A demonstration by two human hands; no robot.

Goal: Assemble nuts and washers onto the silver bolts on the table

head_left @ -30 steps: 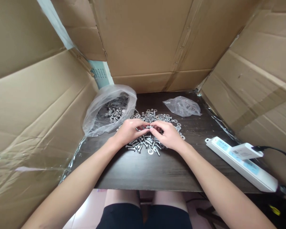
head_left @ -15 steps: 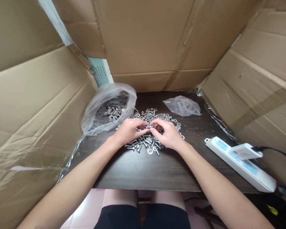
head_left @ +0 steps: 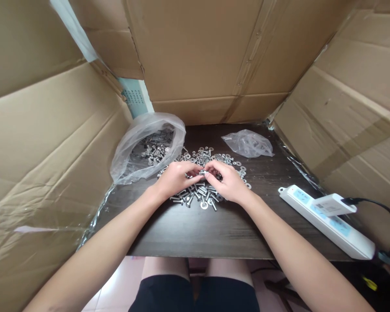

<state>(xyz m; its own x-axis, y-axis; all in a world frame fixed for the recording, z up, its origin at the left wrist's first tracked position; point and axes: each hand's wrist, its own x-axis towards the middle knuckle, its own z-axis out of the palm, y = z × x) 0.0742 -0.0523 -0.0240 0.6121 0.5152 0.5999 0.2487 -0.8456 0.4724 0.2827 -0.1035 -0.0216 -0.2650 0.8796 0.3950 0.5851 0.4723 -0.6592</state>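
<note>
Between the fingertips of both hands is a small silver bolt [head_left: 203,172], lying roughly sideways. My left hand [head_left: 178,177] pinches its left end with thumb and forefinger. On its other end are the closed thumb and forefinger of my right hand [head_left: 226,181]; whether a nut or washer sits there is too small to tell. Below and around the hands spreads a pile of loose bolts [head_left: 198,191], with flat washers [head_left: 204,206] and nuts among them. The hands hide the middle of the pile.
At the back left, an open clear plastic bag [head_left: 125,167] holds many bolts. A smaller crumpled plastic bag [head_left: 251,144] lies at the back right. On the right rests a white power strip [head_left: 325,221] with a plugged-in adapter [head_left: 334,204]. Cardboard walls [head_left: 201,52] enclose the dark table [head_left: 195,236].
Both hands stay in nearly the same place, still pinching the bolt, with only slight finger movement. The whole view has shifted very slightly.
</note>
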